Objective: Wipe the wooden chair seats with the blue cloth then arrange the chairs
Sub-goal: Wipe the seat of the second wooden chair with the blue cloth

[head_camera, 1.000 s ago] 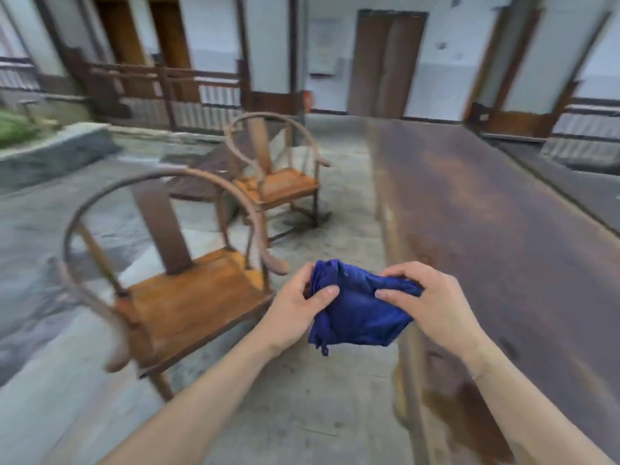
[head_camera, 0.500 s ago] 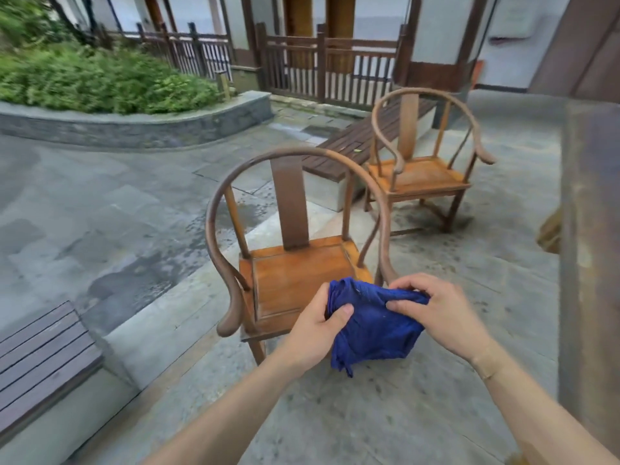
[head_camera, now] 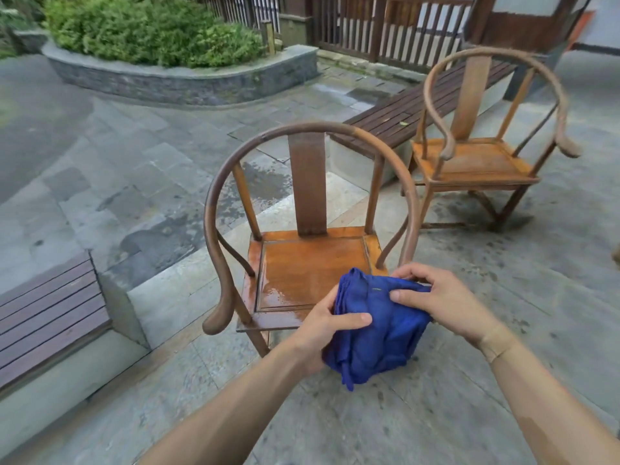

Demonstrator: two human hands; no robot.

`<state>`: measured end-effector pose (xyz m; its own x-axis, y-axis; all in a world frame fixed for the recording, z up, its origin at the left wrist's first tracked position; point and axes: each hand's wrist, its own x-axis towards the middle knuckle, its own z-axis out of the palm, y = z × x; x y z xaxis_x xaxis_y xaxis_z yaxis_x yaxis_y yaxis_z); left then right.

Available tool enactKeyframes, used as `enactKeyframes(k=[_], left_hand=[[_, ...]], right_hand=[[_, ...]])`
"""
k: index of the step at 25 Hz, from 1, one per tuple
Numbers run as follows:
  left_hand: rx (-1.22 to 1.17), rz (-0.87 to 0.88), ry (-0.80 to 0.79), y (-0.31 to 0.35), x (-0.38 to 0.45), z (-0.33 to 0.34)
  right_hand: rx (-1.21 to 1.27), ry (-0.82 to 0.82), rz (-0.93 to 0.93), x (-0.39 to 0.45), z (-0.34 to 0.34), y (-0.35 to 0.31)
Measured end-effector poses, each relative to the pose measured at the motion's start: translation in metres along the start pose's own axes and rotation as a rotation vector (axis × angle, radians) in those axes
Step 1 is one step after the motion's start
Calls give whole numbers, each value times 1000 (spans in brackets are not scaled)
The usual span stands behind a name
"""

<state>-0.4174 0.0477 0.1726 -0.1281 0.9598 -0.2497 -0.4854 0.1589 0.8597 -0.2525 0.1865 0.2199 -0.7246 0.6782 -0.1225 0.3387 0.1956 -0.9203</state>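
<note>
A bunched blue cloth hangs between both my hands, just in front of the near wooden chair. My left hand grips its left side, thumb across the front. My right hand pinches its top right edge. The near chair's orange-brown seat looks wet and shiny, and its curved back faces away from me. A second wooden chair of the same kind stands further off at the right, its seat bare.
Slatted dark benches on concrete bases sit at the left and behind the chairs. A stone planter with bushes curves across the back. A wooden fence lines the far side. The ground is grey paving.
My view has swung left and closer, so the near chair now sits straight ahead. The long brown table at the right has left the view. Both hands still hold the cloth.
</note>
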Motion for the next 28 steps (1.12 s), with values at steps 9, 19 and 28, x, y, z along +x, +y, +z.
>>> enactKeyframes(k=[9,19,28], left_hand=[[-481,-75,30,-14,102,-142],[-352,-390,258,-87,254,-295],[311,-200,897,-107,397,-418]], right_hand=[[18,-156,133,188,82,56],[89,-211,439,361,153,210],[-639,53,248,465,158,409]])
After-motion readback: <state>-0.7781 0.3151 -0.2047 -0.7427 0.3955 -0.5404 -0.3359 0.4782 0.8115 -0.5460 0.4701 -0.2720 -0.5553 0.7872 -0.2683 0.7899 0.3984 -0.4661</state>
